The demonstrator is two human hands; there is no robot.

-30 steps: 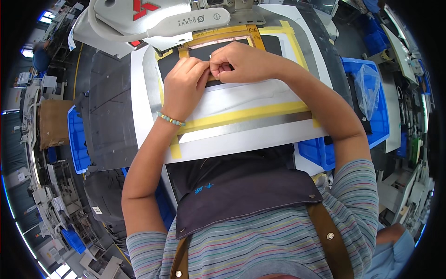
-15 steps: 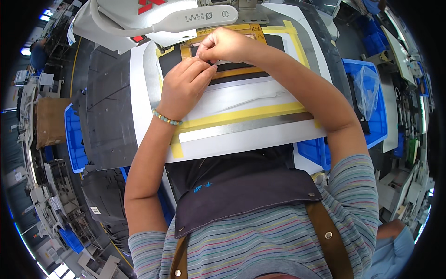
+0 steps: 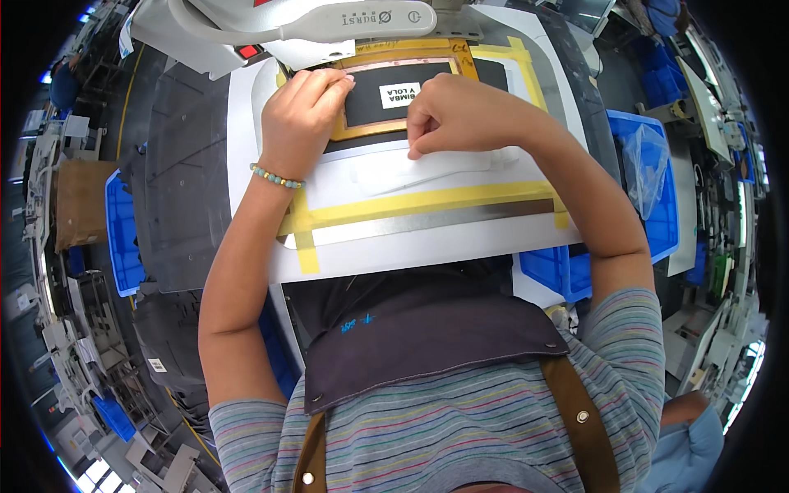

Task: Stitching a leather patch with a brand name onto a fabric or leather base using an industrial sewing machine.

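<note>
A yellow-brown rectangular frame [image 3: 380,129] lies on black fabric [image 3: 366,103], and a white printed label [image 3: 400,95] shows inside the frame's opening. At the frame's left side is my left hand [image 3: 300,115], its fingers bent together near the upper left inner corner. Whether anything is between those fingertips is hidden. My right hand [image 3: 472,113] hovers by the frame's lower right, thumb and forefinger pinched over the white surface. What that pinch holds, if anything, is too small to make out. Just below it lies a pale, thin strip [image 3: 440,172].
A white board [image 3: 370,259] edged with yellow tape [image 3: 427,199] carries the work. A light grey machine arm [image 3: 353,22] crosses above the frame. Blue bins [image 3: 122,238] stand at both sides; the right one holds a clear plastic bag [image 3: 645,168].
My hands have parted from each other over the frame. The left moved left, the right moved right and nearer to me. The white label is now uncovered.
</note>
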